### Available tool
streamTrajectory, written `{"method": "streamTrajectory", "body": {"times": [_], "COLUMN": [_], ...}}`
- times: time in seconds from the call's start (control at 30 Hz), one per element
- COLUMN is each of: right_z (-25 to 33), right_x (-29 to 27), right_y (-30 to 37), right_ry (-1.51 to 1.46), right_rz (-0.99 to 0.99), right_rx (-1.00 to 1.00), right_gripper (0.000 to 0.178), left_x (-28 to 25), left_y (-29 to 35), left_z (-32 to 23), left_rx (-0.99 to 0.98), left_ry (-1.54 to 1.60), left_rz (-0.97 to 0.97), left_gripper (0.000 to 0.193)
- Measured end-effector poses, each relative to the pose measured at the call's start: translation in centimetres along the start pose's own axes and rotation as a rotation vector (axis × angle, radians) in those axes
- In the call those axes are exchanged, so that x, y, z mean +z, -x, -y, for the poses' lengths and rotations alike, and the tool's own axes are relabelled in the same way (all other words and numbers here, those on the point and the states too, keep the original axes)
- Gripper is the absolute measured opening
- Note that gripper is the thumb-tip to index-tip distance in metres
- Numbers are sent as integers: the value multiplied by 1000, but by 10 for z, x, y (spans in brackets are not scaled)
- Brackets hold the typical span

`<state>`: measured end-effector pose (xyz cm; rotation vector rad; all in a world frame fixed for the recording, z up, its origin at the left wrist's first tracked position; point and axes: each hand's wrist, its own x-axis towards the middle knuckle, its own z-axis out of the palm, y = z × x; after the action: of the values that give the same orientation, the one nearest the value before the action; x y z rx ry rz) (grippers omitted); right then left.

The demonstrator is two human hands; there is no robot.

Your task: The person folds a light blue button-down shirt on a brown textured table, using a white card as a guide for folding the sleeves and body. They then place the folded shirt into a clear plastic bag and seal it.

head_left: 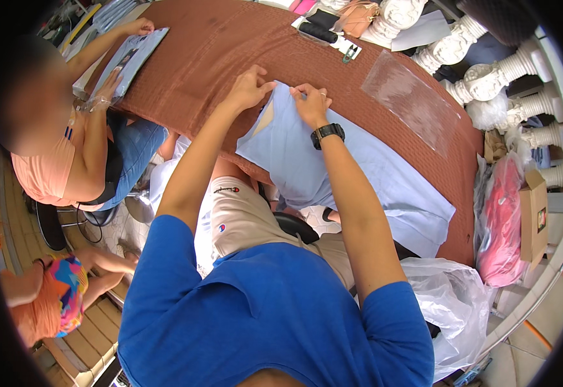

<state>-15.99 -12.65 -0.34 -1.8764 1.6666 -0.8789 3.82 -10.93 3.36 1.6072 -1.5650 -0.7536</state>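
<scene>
A light blue garment (352, 161) is spread over the brown cloth of the table and hangs off the near edge, with a pale cream patch showing near its left edge. My left hand (249, 89) is at the garment's far left corner. Its thumb reaches the fabric edge, while the other fingers are apart from the thumb. Just to the right, my right hand (311, 106) pinches the fabric near the far edge, its fingertips bent down on it. A black watch is on my right wrist.
A clear plastic sleeve (413, 103) lies on the brown table cover (210, 39). Black thread and small items (323, 29) sit at the far edge, near white balusters (487, 80). At left, a person handles a folded blue garment (139, 58). Plastic-wrapped pink fabric (507, 219) stands right.
</scene>
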Motion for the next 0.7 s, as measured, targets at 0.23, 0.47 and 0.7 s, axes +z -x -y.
{"method": "streamTrajectory", "body": {"times": [0.23,0.47,0.7], "right_z": [0,3,0], "right_x": [-2,-5,-9], "right_y": [0,5,20], "right_ry": [44,94,178], "right_rz": [-4,-44,-33], "right_rx": [-26,-120,-323], "right_gripper": [30,23,37], "left_x": [-25,-8,-6], "left_y": [100,116,116], "left_z": [-4,5,3], "left_rx": [10,-35,-102], "left_ry": [-290,-184,-189], "left_rz": [187,4,-21], "left_gripper": [34,27,23]}}
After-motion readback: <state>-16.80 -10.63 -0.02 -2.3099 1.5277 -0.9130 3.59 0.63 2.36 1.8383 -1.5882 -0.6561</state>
